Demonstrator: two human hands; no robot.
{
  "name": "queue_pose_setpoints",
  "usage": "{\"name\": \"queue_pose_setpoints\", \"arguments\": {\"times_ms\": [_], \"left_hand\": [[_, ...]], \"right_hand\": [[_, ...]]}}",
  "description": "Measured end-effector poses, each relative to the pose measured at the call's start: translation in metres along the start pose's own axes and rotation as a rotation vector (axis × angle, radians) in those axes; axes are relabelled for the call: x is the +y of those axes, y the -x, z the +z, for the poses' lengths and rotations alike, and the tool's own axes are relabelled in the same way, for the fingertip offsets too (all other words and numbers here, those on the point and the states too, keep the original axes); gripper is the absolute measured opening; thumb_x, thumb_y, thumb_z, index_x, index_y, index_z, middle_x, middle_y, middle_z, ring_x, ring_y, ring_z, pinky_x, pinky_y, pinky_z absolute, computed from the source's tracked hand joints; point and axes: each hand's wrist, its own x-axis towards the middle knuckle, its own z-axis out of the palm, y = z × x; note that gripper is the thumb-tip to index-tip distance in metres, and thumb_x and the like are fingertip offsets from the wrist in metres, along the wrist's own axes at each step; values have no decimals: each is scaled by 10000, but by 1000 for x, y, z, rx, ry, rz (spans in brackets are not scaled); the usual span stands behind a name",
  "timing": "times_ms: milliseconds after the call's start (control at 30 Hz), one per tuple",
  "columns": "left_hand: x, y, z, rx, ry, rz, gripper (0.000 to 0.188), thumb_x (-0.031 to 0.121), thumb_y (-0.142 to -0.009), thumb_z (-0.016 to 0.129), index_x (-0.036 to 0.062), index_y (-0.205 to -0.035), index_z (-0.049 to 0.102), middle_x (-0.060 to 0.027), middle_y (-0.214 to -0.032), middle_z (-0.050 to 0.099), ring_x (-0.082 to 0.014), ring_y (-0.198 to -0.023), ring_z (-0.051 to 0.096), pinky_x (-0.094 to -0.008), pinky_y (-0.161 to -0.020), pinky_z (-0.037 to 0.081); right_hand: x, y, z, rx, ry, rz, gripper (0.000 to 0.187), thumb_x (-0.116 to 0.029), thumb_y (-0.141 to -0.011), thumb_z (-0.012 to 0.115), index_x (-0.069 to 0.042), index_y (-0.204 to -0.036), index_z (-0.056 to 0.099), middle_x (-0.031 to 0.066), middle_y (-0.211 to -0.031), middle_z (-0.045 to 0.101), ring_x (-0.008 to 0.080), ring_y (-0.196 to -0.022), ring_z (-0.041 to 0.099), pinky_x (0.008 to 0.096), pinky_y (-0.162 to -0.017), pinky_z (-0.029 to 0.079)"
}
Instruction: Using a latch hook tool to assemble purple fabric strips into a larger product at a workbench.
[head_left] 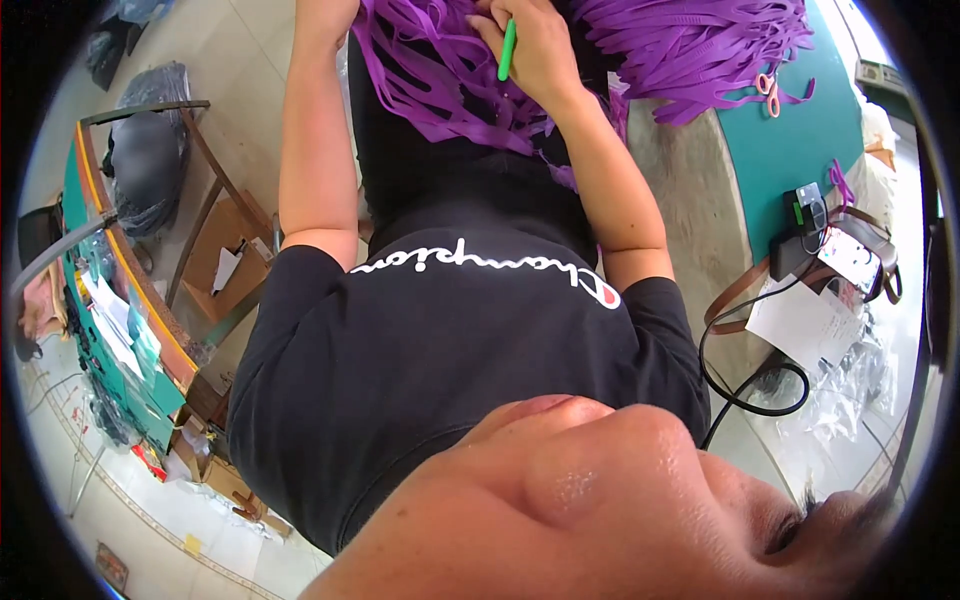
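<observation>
Purple fabric strips [430, 100] lie in a loose tangle across my lap. My right hand [535, 50] is over them, its fingers closed round a slim bright-green handle [507, 50]. The working end of that tool is hidden, so its kind does not show. My left hand [328, 18] is at the top edge beside the strips. Its fingers are cut off by the frame, and what it touches cannot be seen. A thick heap of more purple strips [700, 40] rests on the green-topped table [800, 130] to the right. Pink-handled scissors [768, 95] lie against that heap.
On the table's near part are a brown-strapped bag [868, 235], a black device [805, 210], a black cable [760, 405], papers [805, 325] and clear plastic [850, 400]. To the left stand a cluttered green table [110, 320] and a dark plastic bag [150, 150] on the tiled floor.
</observation>
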Motion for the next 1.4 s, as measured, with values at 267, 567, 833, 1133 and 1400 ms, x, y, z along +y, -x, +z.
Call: {"name": "queue_pose_setpoints", "arguments": {"times_ms": [267,567,833,1133,1400], "left_hand": [[53,37,-3,-368,892,-28,232,304,-919,556,72,-913,550,-50,-751,599,-163,-683,603,-268,-642,506],[89,78,11,-815,1277,245,243,327,-968,438,97,-903,486,-62,-754,588,-193,-721,574,-291,-697,486],[88,87,8,-849,1149,232,239,344,-969,430,123,-880,454,-40,-678,550,-149,-643,512,-304,-720,420],[84,92,9,-878,1218,305,258,355,-989,365,148,-871,462,-14,-696,554,-150,-717,509,-331,-837,379],[77,100,6,-1111,1394,329,206,350,-975,410,210,-828,447,135,-538,462,-59,-629,428,-280,-811,321]], "right_hand": [[14,13,3,142,-699,12,257,69,-795,620,-36,-694,409,81,-666,537,143,-596,496,263,-558,419],[-20,4,-33,5,-498,674,303,55,-835,573,-74,-693,338,77,-820,603,93,-718,523,228,-660,437],[-2,2,-26,-311,-1030,351,276,91,-846,512,-84,-716,342,98,-933,599,120,-823,527,221,-734,421],[-25,20,-29,-456,-670,768,416,-269,-851,675,-106,-628,365,-8,-608,527,52,-570,551,199,-484,384],[-21,36,-30,-146,-1427,1047,397,-113,-797,708,-154,-613,358,0,-726,616,11,-536,469,151,-466,309]]}}
